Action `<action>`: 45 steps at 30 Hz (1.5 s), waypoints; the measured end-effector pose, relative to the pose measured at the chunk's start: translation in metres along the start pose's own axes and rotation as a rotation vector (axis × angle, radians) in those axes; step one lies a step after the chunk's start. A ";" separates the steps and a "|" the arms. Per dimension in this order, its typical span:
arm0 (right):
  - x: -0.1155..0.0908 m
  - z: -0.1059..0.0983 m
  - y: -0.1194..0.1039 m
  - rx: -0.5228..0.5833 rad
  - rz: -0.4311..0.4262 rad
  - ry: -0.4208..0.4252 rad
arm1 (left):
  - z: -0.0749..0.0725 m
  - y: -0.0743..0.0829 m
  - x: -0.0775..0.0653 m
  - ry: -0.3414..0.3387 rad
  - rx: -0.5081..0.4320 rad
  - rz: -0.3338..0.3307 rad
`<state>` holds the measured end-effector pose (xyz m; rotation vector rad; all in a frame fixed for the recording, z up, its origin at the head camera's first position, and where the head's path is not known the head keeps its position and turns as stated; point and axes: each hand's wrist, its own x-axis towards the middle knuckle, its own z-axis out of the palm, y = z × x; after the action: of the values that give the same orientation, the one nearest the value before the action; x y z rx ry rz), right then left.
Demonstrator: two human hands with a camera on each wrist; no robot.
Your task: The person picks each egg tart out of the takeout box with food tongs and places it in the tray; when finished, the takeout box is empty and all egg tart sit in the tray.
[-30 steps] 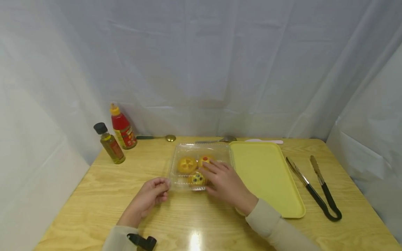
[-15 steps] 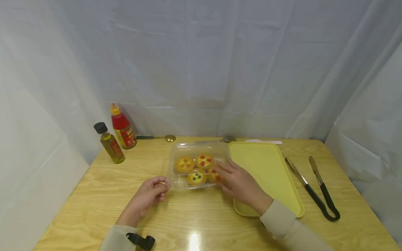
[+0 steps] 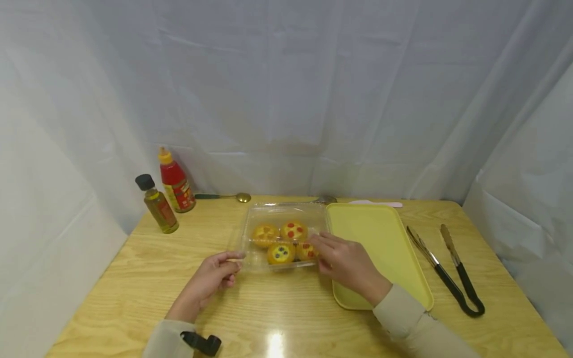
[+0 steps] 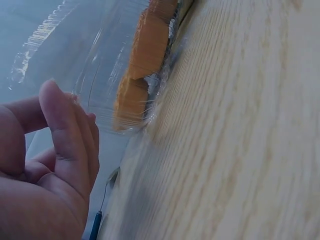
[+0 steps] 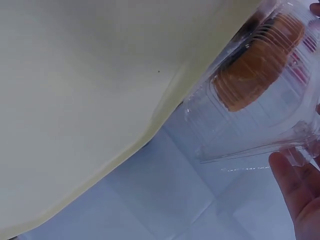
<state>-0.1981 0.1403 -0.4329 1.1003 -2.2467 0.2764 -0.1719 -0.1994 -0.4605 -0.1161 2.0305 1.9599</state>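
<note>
A clear plastic clamshell container (image 3: 257,261) stands on the table at the centre of the head view. Inside are several small round pastries (image 3: 281,253), some topped with red spots, one with dark spots. Its see-through lid (image 3: 264,214) has its front edge raised a little above the pastries. My left hand (image 3: 208,286) pinches the plastic at the front left corner with thumb and fingertips. At the right side my right hand (image 3: 351,263) grips the lid's edge, its thumb (image 5: 285,167) against the plastic in the right wrist view. The palm hides part of the container's right end.
A yellow tray (image 3: 380,248) lies right beside the container, under my right wrist. Black-handled tongs (image 3: 452,278) rest farther right. A sauce bottle (image 3: 176,184) and an oil bottle (image 3: 161,211) stand back left. Two spoons (image 3: 243,197) and a pink utensil (image 3: 389,203) line the back edge.
My right hand has moved right, from over the pastries to the lid's right edge. The lid's front edge has risen slightly. My left hand stays at the left corner.
</note>
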 end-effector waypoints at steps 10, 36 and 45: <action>0.004 -0.007 -0.001 -0.028 -0.025 0.024 | 0.004 0.004 -0.001 0.012 0.010 0.032; 0.029 -0.037 0.036 0.261 0.069 0.175 | 0.011 0.003 -0.007 0.039 -0.006 0.003; 0.047 -0.035 0.061 0.536 0.254 0.195 | 0.012 0.001 -0.003 0.047 -0.020 0.018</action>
<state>-0.2514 0.1637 -0.3723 0.9815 -2.1856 1.0935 -0.1675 -0.1875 -0.4585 -0.1504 2.0489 2.0072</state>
